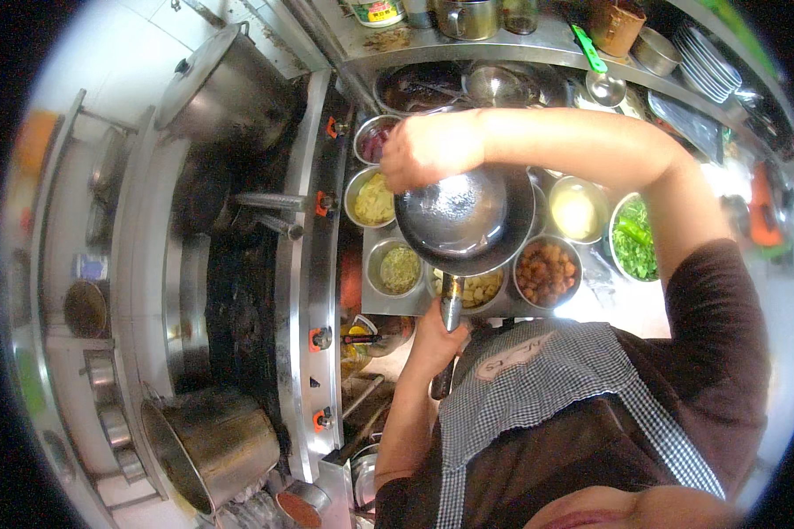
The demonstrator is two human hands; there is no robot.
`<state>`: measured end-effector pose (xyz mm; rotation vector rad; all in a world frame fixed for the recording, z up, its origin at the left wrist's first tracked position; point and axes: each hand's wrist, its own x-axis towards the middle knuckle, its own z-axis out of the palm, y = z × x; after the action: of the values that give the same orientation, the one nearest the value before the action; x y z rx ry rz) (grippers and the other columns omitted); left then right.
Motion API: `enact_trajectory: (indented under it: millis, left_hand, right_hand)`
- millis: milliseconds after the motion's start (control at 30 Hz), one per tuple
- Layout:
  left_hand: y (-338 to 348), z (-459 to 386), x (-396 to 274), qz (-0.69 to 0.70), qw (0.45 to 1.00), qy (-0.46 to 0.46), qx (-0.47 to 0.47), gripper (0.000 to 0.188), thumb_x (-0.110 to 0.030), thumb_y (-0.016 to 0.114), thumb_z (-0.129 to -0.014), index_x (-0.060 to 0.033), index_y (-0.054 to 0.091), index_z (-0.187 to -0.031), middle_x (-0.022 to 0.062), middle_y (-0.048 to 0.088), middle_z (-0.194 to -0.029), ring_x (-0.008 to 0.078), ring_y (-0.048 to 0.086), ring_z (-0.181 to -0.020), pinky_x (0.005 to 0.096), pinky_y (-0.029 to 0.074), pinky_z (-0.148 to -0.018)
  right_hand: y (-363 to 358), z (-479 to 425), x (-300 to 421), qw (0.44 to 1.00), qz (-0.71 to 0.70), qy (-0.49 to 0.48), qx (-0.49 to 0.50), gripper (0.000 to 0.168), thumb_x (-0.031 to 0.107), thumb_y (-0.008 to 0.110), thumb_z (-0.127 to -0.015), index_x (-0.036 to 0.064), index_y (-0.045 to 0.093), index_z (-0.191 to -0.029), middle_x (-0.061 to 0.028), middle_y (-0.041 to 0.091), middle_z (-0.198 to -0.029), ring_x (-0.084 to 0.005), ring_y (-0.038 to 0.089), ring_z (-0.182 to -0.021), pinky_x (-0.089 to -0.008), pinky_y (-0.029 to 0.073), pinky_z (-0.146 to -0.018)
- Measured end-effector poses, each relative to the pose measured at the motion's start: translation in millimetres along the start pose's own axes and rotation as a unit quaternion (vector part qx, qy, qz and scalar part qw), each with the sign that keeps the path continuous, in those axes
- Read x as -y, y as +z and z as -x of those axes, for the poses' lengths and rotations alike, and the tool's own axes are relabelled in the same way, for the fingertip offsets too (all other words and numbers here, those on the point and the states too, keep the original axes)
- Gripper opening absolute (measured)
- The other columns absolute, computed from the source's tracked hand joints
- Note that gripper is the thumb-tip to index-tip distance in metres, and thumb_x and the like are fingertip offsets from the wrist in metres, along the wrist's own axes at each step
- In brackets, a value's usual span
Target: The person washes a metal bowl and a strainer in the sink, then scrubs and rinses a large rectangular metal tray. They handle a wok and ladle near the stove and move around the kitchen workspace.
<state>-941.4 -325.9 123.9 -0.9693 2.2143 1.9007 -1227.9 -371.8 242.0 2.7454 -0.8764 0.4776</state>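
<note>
My left hand [435, 340] grips the long handle [452, 304] of a dark metal wok [466, 218]. The wok is held above several metal bowls of food, and its shiny inner surface shows. At the wok's far left rim is my right hand [430, 151], its fingers curled. Whether it pinches anything is hidden. Close to that hand are a bowl of dark red pieces [374, 142] and one of pale yellow slices [374, 200]. Chopped greenish food [400, 270], pale cubes [482, 291] and brown fried chunks [546, 271] fill bowls along the near side.
A steel stove front with orange-backed knobs [321, 339] runs along the left. Beyond it stand a lidded stockpot [228, 99] and a tilted large pot [221, 443]. Green herbs [635, 238] sit at right. A shelf [430, 53] with containers and stacked plates [705, 63] spans the back.
</note>
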Motion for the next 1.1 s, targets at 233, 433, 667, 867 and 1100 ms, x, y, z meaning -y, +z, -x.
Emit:
enact_trajectory:
  millis: [233,433,667,867,1100]
  left_hand:
    - [-4,34,8,-0.019,1.000,-0.015,0.006,0.048,-0.009,0.061,-0.073,0.0044,0.045,-0.116,0.0129,0.055,-0.069,0.0195,0.055,-0.052,0.0332,0.044,-0.049]
    - [-29,81,19,0.169,0.977,-0.039,-0.125,0.038,-0.001,0.061,-0.073,0.0009,0.047,-0.107,0.0059,0.053,-0.071,0.0123,0.052,-0.048,0.0283,0.043,-0.044]
    - [-106,87,53,0.422,0.822,0.084,-0.374,0.029,0.001,0.058,-0.077,-0.0031,0.042,-0.101,0.0044,0.049,-0.064,0.0148,0.051,-0.042,0.0269,0.044,-0.038]
    - [-207,53,115,0.491,0.765,0.064,-0.412,0.022,-0.006,0.062,-0.081,-0.0090,0.046,-0.095,0.0039,0.051,-0.063,0.0161,0.051,-0.047,0.0292,0.044,-0.042]
    - [-254,35,157,0.504,0.738,0.052,-0.445,0.025,-0.023,0.069,-0.079,-0.0064,0.054,-0.090,0.0063,0.058,-0.066,0.0189,0.054,-0.051,0.0308,0.046,-0.046]
  right_hand:
    - [18,-39,67,0.982,-0.002,-0.180,0.059,0.012,0.021,0.059,-0.073,0.010,0.053,-0.071,-0.0007,0.051,-0.072,-0.0183,0.055,-0.070,-0.0318,0.045,-0.061]
    - [-5,-69,81,0.962,-0.092,-0.095,-0.239,0.015,0.020,0.061,-0.079,0.007,0.066,-0.085,-0.0046,0.065,-0.083,-0.0202,0.063,-0.076,-0.0312,0.051,-0.064]
    - [4,-20,87,0.803,-0.215,0.467,-0.303,0.011,0.006,0.059,-0.087,-0.002,0.066,-0.091,-0.0081,0.066,-0.085,-0.0155,0.063,-0.079,-0.0274,0.050,-0.071]
    - [54,54,102,0.713,-0.237,0.586,-0.302,0.015,0.010,0.055,-0.092,0.000,0.064,-0.100,-0.0049,0.064,-0.083,-0.0111,0.058,-0.076,-0.0231,0.047,-0.072]
    - [70,65,122,0.638,-0.317,0.629,-0.312,0.022,0.014,0.054,-0.094,0.001,0.062,-0.109,-0.0035,0.064,-0.086,-0.0085,0.057,-0.077,-0.0221,0.046,-0.073]
